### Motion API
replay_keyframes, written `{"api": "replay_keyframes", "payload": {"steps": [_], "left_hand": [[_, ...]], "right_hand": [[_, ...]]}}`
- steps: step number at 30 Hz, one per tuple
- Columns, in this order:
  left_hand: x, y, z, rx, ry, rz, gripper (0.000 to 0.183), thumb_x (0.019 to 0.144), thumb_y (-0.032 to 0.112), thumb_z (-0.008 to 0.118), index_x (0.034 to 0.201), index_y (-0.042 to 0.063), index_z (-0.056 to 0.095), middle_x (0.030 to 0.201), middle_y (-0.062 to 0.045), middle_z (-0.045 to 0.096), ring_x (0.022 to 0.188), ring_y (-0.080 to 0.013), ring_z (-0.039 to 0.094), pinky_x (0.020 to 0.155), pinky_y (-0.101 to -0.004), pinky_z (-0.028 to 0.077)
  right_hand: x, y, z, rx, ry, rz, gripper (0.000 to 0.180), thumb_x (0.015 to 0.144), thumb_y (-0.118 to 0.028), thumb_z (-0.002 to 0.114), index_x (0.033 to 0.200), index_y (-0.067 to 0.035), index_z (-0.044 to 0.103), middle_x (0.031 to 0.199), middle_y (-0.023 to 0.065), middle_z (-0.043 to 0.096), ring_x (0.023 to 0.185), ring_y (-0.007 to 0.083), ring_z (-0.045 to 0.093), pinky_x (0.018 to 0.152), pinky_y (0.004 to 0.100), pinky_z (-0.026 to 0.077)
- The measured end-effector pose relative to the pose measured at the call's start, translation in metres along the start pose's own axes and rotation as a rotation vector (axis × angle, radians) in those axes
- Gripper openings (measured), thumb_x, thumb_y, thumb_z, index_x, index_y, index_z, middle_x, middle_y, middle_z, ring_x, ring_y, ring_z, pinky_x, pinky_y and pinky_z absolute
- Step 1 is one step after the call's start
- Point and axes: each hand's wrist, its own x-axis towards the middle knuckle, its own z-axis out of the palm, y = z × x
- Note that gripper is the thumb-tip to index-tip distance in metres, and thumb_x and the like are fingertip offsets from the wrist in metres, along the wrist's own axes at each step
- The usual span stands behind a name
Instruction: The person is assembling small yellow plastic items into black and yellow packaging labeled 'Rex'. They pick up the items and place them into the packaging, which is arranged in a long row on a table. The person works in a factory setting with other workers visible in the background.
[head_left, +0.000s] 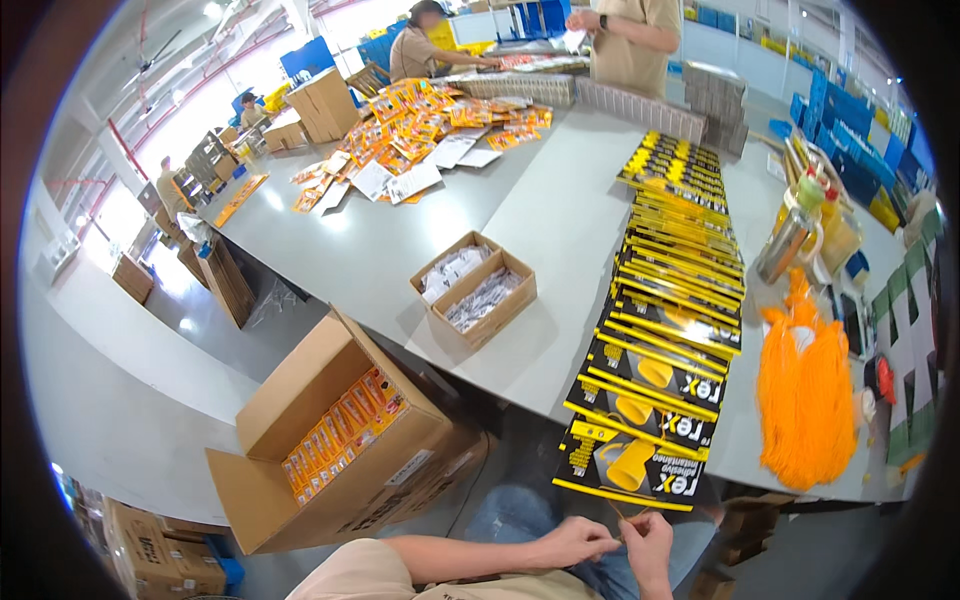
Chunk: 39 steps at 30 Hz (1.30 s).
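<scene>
My left hand (581, 541) and my right hand (646, 536) meet close together at the bottom, just off the table's near edge. Their fingertips pinch a thin orange cord (619, 516), which runs up to the lower edge of the nearest black and yellow printed card (630, 465). That card lies at the near end of a long row of overlapping cards of the same kind (675, 277), reaching away across the table. To the right of the row lies a bundle of orange cords (806, 397).
A divided cardboard box (487, 330) with small packets stands left of the cards. An open carton (420, 457) holds orange packs. Farther back lie a pile of orange packs (405, 127) and grey stacks (637, 109). Bottles (784, 240) stand at right. Several people are beyond.
</scene>
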Motion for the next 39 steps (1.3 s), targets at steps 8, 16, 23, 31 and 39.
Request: {"api": "replay_keyframes", "payload": {"steps": [8,16,23,31,39], "left_hand": [[0.026,0.017,-0.011,-0.269,0.402,0.032,0.027,0.098,0.027,0.069,0.096,0.001,0.072,0.079,0.000,0.066,0.070,-0.0056,0.055,0.061,-0.0246,0.045],[0.012,0.008,-0.009,-0.230,0.247,0.139,0.021,0.100,0.019,0.066,0.095,-0.001,0.070,0.079,0.000,0.064,0.074,-0.0069,0.057,0.065,-0.0240,0.046],[0.015,0.008,-0.007,-0.285,0.491,0.048,0.018,0.100,0.016,0.065,0.105,0.000,0.071,0.085,0.000,0.067,0.071,-0.0073,0.057,0.065,-0.0250,0.048],[-0.011,0.081,-0.007,-0.795,0.222,0.228,0.037,0.103,0.017,0.058,0.134,-0.003,0.052,0.125,-0.012,0.064,0.105,-0.0170,0.065,0.094,-0.0324,0.054],[0.075,0.159,-0.051,-0.871,0.554,0.343,0.022,0.102,0.005,0.051,0.119,-0.004,0.061,0.116,-0.017,0.070,0.102,-0.0286,0.071,0.093,-0.0402,0.060]], "right_hand": [[-0.037,0.000,0.021,0.231,0.030,-0.016,0.019,0.094,-0.010,0.072,0.109,0.001,0.067,0.092,0.0079,0.071,0.078,0.0125,0.065,0.070,0.0298,0.054],[-0.012,-0.021,0.015,-0.159,0.186,-0.485,0.012,0.085,-0.005,0.076,0.088,0.001,0.066,0.082,0.0110,0.062,0.069,0.0203,0.061,0.061,0.0341,0.049],[-0.028,-0.007,0.018,-0.055,0.177,-0.481,0.016,0.086,-0.005,0.075,0.083,0.001,0.060,0.079,0.0077,0.058,0.068,0.0164,0.057,0.061,0.0283,0.046],[-0.022,0.016,0.005,-0.159,0.135,-0.510,0.013,0.090,-0.009,0.072,0.093,-0.001,0.063,0.081,0.0120,0.064,0.071,0.0233,0.064,0.067,0.0336,0.053],[-0.004,0.016,-0.077,-0.170,0.508,-0.509,0.011,0.093,-0.005,0.071,0.090,0.000,0.061,0.080,0.0122,0.064,0.067,0.0229,0.063,0.064,0.0322,0.052]]}}
